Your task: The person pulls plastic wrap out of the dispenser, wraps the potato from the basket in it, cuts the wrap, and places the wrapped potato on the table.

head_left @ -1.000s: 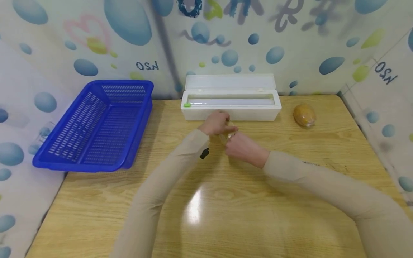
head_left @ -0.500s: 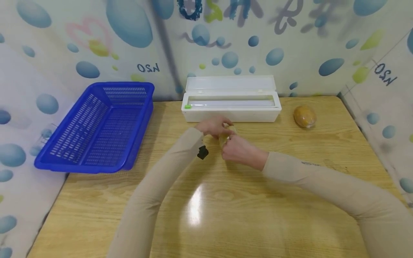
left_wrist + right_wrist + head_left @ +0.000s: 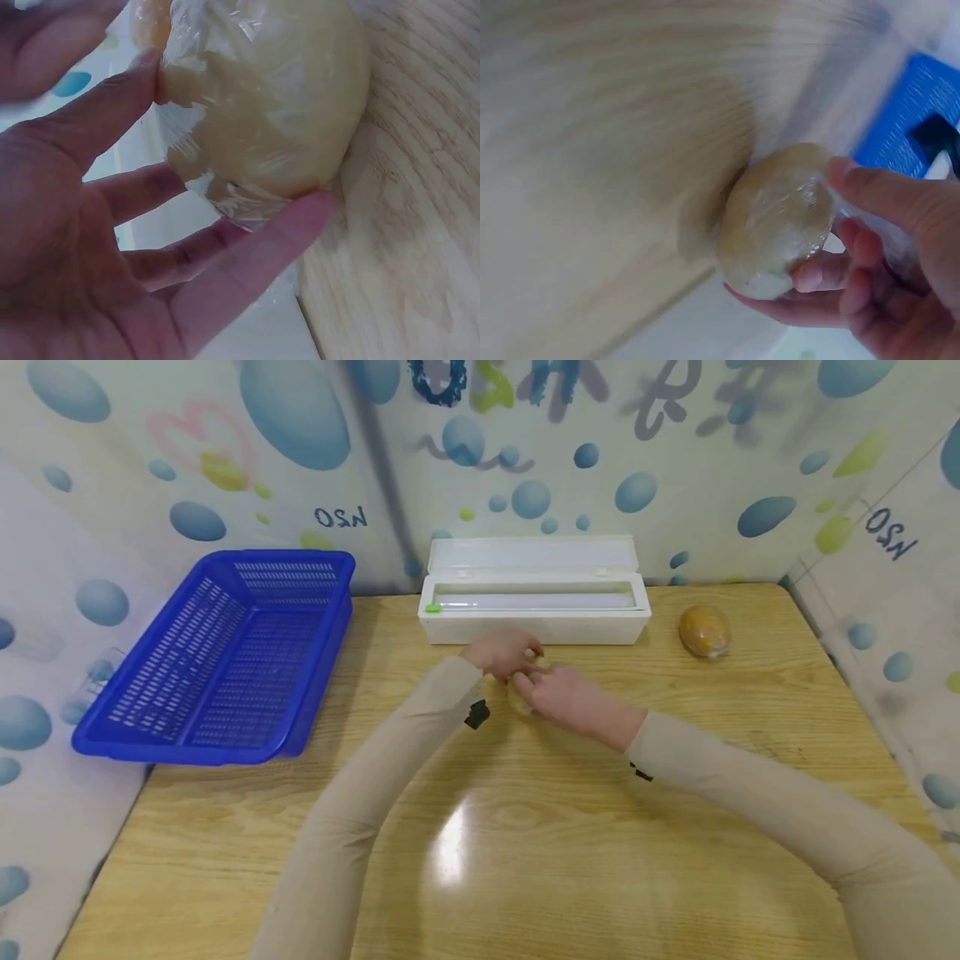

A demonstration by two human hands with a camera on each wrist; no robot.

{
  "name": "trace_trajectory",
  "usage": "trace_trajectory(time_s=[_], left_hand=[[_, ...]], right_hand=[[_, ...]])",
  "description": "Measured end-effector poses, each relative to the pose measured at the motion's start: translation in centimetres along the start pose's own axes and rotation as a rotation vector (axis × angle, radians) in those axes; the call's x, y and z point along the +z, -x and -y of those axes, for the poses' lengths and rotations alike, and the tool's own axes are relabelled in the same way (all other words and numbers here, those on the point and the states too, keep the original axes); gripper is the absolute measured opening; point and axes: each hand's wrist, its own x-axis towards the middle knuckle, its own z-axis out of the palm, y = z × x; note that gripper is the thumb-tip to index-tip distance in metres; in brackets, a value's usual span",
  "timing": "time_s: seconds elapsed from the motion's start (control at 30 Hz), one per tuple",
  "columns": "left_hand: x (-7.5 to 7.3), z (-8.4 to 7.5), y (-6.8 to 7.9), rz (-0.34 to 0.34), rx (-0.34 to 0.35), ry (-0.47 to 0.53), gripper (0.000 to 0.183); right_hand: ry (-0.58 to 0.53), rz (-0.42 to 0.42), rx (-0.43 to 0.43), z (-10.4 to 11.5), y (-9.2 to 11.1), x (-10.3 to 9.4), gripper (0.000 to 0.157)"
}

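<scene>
A pale yellow, oval fruit or vegetable (image 3: 277,112) is wrapped in wrinkled clear cling film; I cannot tell its exact kind. My left hand (image 3: 501,652) holds it from the left, with thumb and fingers bent around its side in the left wrist view. From the other side my right hand (image 3: 573,697) grips the same wrapped piece (image 3: 772,217), thumb above and fingers beneath in the right wrist view. It is low over the wooden table, mostly covered by both hands in the head view. Just behind them stands a white cling film dispenser (image 3: 536,630), its lid raised.
A second film-wrapped, orange-yellow round fruit (image 3: 705,631) lies at the back right of the table (image 3: 525,860). On the left stands a blue slotted plastic basket (image 3: 322,693). A patterned wall (image 3: 525,460) rises behind the table.
My right hand has turned and shifted slightly away from me, its fingers now reaching over the wrapped piece towards the left hand. The left hand still holds it in nearly the same place.
</scene>
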Motion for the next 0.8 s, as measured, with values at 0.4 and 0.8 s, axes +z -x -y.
trace_trajectory(time_s=[0.4, 0.8], left_hand=[[0.5, 0.4, -0.7, 0.024, -0.002, 0.121, 0.047], [0.8, 1.5, -0.6, -0.004, 0.034, 0.214, 0.037]], right_hand=[[-0.797, -0.133, 0.248, -1.8, 0.8, 0.2, 0.027], [-0.886, -0.359, 0.562, -0.9, 1.4, 2.2, 0.031]])
